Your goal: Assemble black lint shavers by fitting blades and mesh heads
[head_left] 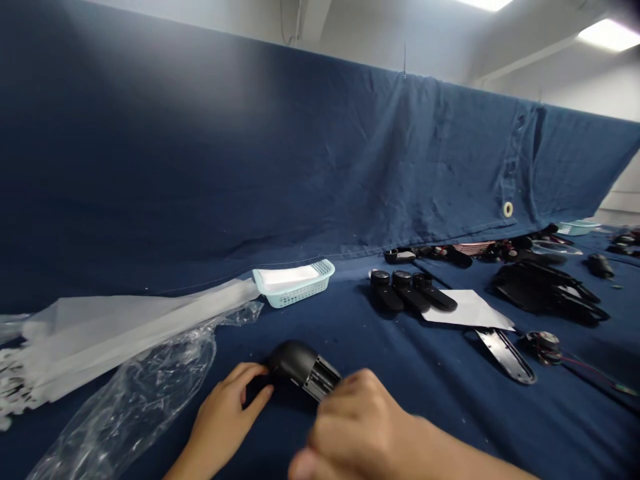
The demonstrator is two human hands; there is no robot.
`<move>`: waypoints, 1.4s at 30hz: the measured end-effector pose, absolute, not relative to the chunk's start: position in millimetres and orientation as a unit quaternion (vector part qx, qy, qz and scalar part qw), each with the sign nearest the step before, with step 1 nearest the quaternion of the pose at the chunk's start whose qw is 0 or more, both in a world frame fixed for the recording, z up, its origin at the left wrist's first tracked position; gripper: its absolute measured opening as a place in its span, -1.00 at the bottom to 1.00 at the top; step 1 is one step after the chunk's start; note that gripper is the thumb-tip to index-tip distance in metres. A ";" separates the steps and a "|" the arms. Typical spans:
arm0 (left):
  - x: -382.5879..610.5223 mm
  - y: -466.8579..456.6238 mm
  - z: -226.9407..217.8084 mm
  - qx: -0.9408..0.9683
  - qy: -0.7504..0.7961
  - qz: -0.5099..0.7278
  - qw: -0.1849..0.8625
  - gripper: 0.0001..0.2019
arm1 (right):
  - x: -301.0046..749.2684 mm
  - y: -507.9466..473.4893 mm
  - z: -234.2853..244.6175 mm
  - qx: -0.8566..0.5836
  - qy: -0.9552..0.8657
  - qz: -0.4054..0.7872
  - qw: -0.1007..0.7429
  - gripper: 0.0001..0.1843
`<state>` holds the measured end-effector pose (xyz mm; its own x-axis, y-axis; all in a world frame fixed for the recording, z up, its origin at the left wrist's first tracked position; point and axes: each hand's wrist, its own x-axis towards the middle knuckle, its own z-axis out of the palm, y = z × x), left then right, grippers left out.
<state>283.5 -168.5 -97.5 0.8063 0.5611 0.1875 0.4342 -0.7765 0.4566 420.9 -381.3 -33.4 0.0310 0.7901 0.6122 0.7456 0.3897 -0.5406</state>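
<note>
A black elongated device [295, 363] with a rounded end lies on the blue cloth, its ribbed, slotted compartment facing up. My left hand [227, 407] has its thumb and forefinger closed against the rounded end. My right hand [357, 420] is curled into a fist over the device's other end and hides it from view. Whatever is inside the right fist, if anything, cannot be made out.
A pale blue basket [300, 291] holds white sheets. White sleeves [125, 327] and clear plastic wrap [165, 380] lie left. Three black devices [410, 293] rest near white paper [467, 308]. Rightward are a casing half [507, 357], a wired part [545, 343] and black bags [545, 290].
</note>
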 end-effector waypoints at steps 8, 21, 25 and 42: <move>295.9 -168.8 -98.1 0.924 0.247 0.210 0.202 -0.43 | 448.0 -345.2 -63.9 -0.687 -0.617 -0.009 0.385 -0.42; 353.3 -175.9 -81.6 0.864 0.205 0.305 0.344 -0.55 | 485.1 -325.3 -92.1 -0.511 -0.352 0.396 0.677 -0.45; 370.5 -191.2 -91.3 0.862 0.181 0.319 0.351 -0.56 | 488.3 -326.9 -95.0 -0.421 -0.317 0.480 0.701 -0.45; 363.8 -197.3 -108.2 0.833 0.204 0.293 0.422 -0.51 | 474.5 -340.8 -80.0 -0.503 -0.318 0.295 0.747 -0.67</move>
